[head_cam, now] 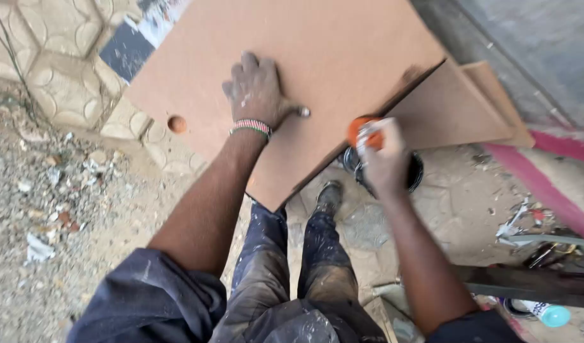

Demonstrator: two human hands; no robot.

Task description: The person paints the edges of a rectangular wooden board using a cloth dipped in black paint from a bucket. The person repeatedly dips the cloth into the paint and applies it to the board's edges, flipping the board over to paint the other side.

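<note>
1. Left hand point(257, 89) lies spread flat on a large brown fibreboard panel point(343, 57); right hand point(384, 162) grips an orange-handled tool point(362, 130) at its lower edge.
2. Panel slopes over paved ground point(57, 38), likely stiff, smooth, awkwardly broad; best gripped by its edges.
3. Black round tin point(414, 174) sits below; open ground lies left.

Matt, smooth brown fibreboard panel point(343, 57); glossy orange plastic object point(363, 130); rough patterned concrete paving point(57, 70)
</note>
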